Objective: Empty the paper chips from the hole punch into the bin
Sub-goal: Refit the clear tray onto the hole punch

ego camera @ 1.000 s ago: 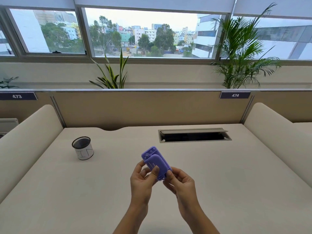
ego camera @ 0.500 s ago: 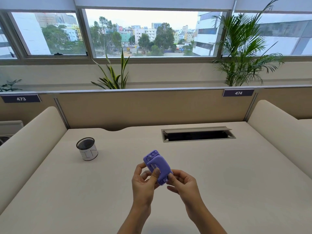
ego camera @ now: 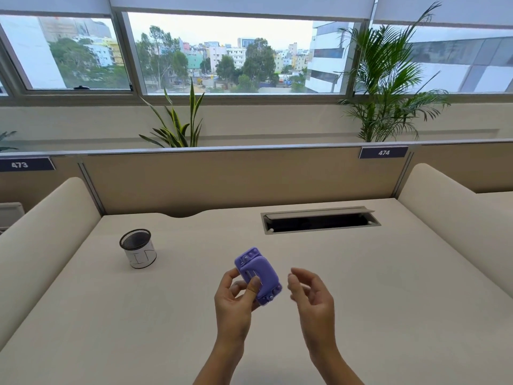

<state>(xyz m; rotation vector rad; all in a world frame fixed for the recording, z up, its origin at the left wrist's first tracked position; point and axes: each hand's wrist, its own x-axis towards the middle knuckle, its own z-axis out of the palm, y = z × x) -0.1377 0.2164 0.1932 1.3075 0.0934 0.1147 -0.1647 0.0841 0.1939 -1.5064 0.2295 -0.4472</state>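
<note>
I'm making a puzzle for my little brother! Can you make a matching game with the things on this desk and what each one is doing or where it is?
Things:
1. hole punch
2. mesh bin
3. right hand
4. cable hatch

Places or states:
A. open slot at the back of the desk
B. empty, fingers loosely curled
C. held up in the left hand
D. standing on the desk, on the left

Pairs: 1-C, 2-D, 3-B, 4-A
</note>
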